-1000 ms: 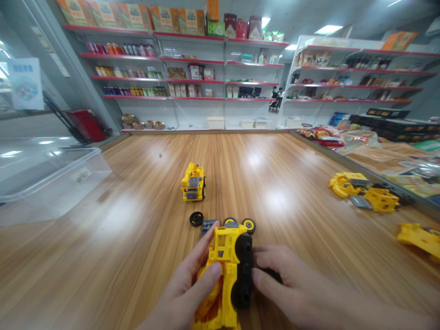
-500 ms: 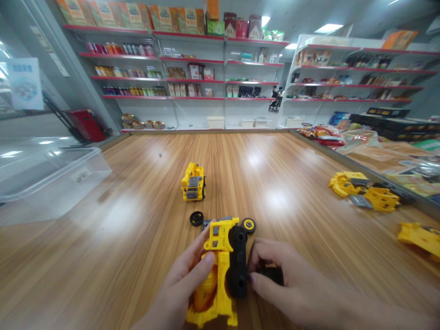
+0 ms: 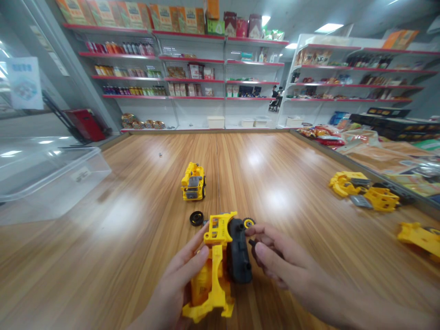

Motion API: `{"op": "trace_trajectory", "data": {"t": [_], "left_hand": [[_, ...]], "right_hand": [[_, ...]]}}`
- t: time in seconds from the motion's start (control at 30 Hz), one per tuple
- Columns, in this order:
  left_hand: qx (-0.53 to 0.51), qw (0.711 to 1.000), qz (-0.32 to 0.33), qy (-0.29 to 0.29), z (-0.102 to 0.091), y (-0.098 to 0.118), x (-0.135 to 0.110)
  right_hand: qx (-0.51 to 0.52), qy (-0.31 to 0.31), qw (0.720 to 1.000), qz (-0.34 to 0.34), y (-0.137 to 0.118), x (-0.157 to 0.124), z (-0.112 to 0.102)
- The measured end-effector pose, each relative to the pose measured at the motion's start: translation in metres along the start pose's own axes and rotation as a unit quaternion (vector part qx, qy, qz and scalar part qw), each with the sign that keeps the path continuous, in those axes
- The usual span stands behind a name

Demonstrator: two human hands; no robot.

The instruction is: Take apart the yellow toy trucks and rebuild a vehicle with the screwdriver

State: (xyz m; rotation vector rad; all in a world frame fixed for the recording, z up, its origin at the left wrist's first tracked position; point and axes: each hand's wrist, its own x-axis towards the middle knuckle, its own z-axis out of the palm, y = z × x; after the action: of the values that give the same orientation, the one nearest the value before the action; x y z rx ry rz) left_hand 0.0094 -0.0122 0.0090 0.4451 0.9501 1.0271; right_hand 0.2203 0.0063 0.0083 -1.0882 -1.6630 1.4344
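My left hand (image 3: pixel 182 275) is closed around a yellow toy truck (image 3: pixel 220 229), its thumb on the near side. The truck is tipped so that its black underside (image 3: pixel 240 256) faces right. Just right of that underside, my right hand (image 3: pixel 282 256) pinches a small black tool with a stubby tip (image 3: pixel 252 242), most of it hidden by the fingers. The tip is apart from the truck. Beyond the truck lie a black tyre (image 3: pixel 196 218) and a wheel with a yellow hub (image 3: pixel 249 223), the latter partly behind my right fingers.
A second yellow toy truck (image 3: pixel 193 182) stands farther up the wooden table (image 3: pixel 144 192). Yellow toy parts (image 3: pixel 381 199) lie at the right, with another yellow piece (image 3: pixel 419 238) nearer. A clear plastic bin (image 3: pixel 62 183) is at the left. Stocked shelves (image 3: pixel 192 59) line the back.
My left hand has turned the truck, so more of its black underside shows. My right hand has shifted up slightly, and the black tool's tip now points toward the underside.
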Motion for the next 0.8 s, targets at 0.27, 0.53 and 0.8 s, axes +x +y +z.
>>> {"op": "trace_trajectory", "data": {"t": [0.27, 0.53, 0.8], "left_hand": [[0.026, 0.999, 0.024, -0.038, -0.006, -0.009, 0.005], [0.047, 0.992, 0.069, -0.098, -0.011, -0.017, 0.013], [0.083, 0.993, 0.067, -0.046, -0.003, -0.014, 0.007]], "right_hand": [[-0.042, -0.009, 0.999, 0.033, 0.002, 0.002, 0.004], [-0.107, -0.034, 0.994, 0.015, -0.008, 0.004, 0.004], [-0.166, -0.01, 0.986, -0.001, -0.003, 0.005, 0.003]]}}
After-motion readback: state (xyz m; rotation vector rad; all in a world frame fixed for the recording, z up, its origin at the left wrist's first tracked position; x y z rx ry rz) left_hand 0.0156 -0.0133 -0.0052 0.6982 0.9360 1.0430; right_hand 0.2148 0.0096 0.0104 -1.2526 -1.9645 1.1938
